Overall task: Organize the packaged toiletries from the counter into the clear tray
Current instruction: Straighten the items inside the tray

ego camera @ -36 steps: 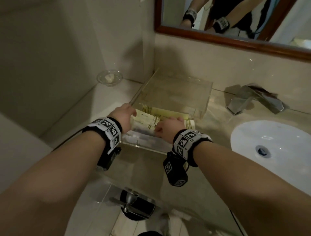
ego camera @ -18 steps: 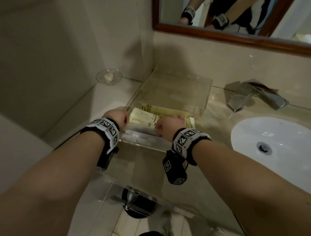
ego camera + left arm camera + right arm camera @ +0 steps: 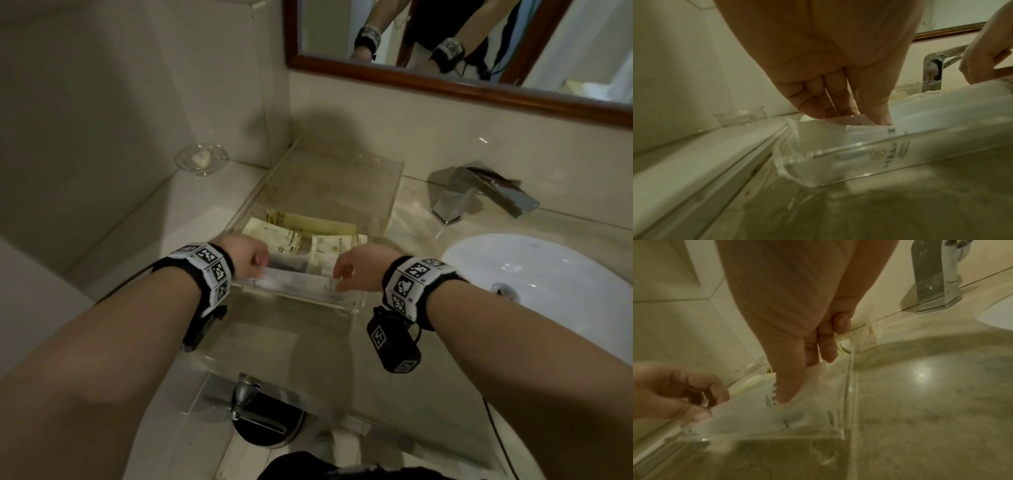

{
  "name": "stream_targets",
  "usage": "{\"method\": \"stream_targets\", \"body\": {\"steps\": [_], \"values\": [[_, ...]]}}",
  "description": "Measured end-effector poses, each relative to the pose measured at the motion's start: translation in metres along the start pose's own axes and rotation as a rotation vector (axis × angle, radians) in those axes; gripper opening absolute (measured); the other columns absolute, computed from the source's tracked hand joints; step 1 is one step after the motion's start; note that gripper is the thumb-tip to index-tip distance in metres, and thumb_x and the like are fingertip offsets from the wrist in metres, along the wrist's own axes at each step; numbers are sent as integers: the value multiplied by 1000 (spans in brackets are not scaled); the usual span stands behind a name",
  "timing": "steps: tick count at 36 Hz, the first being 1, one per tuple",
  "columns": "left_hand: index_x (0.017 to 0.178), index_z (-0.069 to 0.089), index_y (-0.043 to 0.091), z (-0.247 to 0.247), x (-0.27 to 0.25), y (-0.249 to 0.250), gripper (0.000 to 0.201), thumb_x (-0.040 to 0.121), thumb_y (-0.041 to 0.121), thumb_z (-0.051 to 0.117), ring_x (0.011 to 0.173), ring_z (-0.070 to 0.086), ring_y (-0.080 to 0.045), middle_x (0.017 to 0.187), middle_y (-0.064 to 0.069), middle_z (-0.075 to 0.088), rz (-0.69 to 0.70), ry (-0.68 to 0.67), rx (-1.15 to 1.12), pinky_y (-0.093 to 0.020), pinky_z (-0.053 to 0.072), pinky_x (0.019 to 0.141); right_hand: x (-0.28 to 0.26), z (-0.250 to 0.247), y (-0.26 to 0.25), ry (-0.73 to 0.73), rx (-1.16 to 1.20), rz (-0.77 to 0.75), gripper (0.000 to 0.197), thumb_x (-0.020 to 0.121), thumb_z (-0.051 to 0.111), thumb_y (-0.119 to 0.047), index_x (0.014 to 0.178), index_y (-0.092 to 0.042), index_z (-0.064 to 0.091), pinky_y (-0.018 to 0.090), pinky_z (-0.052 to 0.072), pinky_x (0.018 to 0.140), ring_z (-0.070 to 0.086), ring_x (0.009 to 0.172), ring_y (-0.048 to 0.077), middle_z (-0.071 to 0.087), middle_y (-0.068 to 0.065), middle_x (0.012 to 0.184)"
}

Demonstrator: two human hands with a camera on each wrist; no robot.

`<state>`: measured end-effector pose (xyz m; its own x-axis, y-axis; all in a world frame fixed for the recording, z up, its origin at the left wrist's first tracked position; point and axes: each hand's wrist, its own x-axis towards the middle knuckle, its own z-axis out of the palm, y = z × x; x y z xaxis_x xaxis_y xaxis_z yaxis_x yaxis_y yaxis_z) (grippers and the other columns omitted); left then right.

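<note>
A clear acrylic tray (image 3: pixel 390 205) stands on the marble counter against the left wall. Cream paper packets (image 3: pixel 274 234) lie flat in its near half. A long white translucent packet (image 3: pixel 298 282) lies along the inside of the near wall. My left hand (image 3: pixel 251 257) pinches its left end, thumb and fingers (image 3: pixel 838 112) meeting on the packet (image 3: pixel 818 134). My right hand (image 3: pixel 356 267) holds the other end, thumb (image 3: pixel 789 386) on the near face of the packet (image 3: pixel 756 410) and fingers behind it. The packet's contents are too blurred to tell.
A glass soap dish (image 3: pixel 201 159) sits on the ledge at the back left. A chrome faucet (image 3: pixel 479 192) and a white basin (image 3: pixel 548 274) are to the right of the tray. A framed mirror (image 3: pixel 445 85) hangs above. A pedal bin (image 3: pixel 263 418) stands on the floor below.
Both hands have drawn apart from over the cream packets to the two ends of the long white packet at the tray's near wall.
</note>
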<state>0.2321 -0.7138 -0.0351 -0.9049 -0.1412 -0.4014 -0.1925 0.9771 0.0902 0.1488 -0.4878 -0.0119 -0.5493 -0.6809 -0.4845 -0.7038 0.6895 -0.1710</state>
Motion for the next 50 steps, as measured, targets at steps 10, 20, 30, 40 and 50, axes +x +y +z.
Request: {"method": "stream_targets", "body": {"steps": [10, 20, 30, 40, 50], "values": [[102, 68, 26, 0, 0, 0, 17, 88, 21, 60, 104, 60, -17, 111, 2, 66, -68, 2, -67, -22, 44, 89, 3, 10, 7, 22, 55, 28, 25, 90, 59, -33, 107, -17, 65, 31, 48, 84, 60, 102, 21, 67, 2, 110], [107, 65, 21, -10, 7, 0, 24, 88, 34, 60, 102, 59, -20, 113, 0, 62, -115, 197, -185, -30, 48, 90, 9, 3, 13, 241, 135, 161, 36, 98, 38, -38, 117, -15, 59, 32, 48, 81, 60, 101, 26, 64, 5, 114], [118, 61, 18, -25, 27, 29, 28, 92, 23, 53, 113, 57, -22, 124, -3, 61, -104, 156, -199, -30, 43, 97, 26, 9, 35, 271, 362, 447, 46, 90, 51, -13, 135, -18, 43, 39, 47, 99, 54, 117, 29, 54, 10, 130], [123, 56, 9, -25, 66, 84, 38, 93, 32, 51, 110, 59, -27, 122, -11, 62, -51, -50, -99, -33, 48, 87, 28, 11, 43, 272, 275, 397, 36, 90, 53, -23, 126, -19, 54, 30, 41, 101, 50, 119, 26, 44, 6, 131], [123, 53, 17, -24, 75, 85, 35, 92, 32, 52, 107, 60, -25, 122, -7, 61, -74, -24, -130, -29, 47, 81, 31, 10, 47, 336, 273, 382, 28, 92, 49, -24, 116, -20, 64, 30, 44, 99, 52, 114, 24, 48, 5, 126]]}}
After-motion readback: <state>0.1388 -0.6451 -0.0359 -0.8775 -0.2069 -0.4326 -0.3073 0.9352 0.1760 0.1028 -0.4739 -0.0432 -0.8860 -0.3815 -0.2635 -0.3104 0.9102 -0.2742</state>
